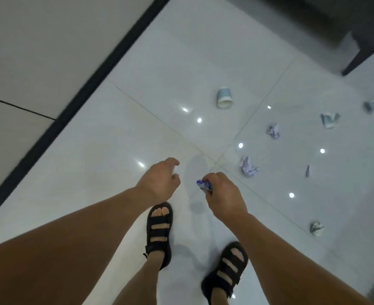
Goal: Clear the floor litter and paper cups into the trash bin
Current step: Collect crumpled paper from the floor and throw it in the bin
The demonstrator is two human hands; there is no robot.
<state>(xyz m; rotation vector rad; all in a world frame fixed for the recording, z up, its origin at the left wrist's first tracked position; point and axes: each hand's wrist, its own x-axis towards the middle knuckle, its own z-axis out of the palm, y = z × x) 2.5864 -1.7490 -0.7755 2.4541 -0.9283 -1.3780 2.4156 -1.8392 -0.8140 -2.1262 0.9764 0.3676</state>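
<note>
Right hand (222, 192) clamped on crumpled blue-white paper (203, 185). Left hand (162, 179) curled, apparently pinching a white scrap (175, 169). Paper cup (224, 98) on the floor (137, 128) well beyond the right hand, wads (248, 166) just to its right. Bin not in view. Risk: both hands are occupied, so reaching for more could spill a piece.

Glossy white tile floor (120, 133), grey grout lines. Pale blue paper cup (224, 98) on its side. Scattered to its right: flattened cup (330, 120), far flattened cup (373, 105), upper paper wad (273, 130), lower paper wad (248, 166), thin scrap (307, 171), near crumpled piece (316, 227). Left sandal (159, 234) and right sandal (228, 271) planted on tiles.
</note>
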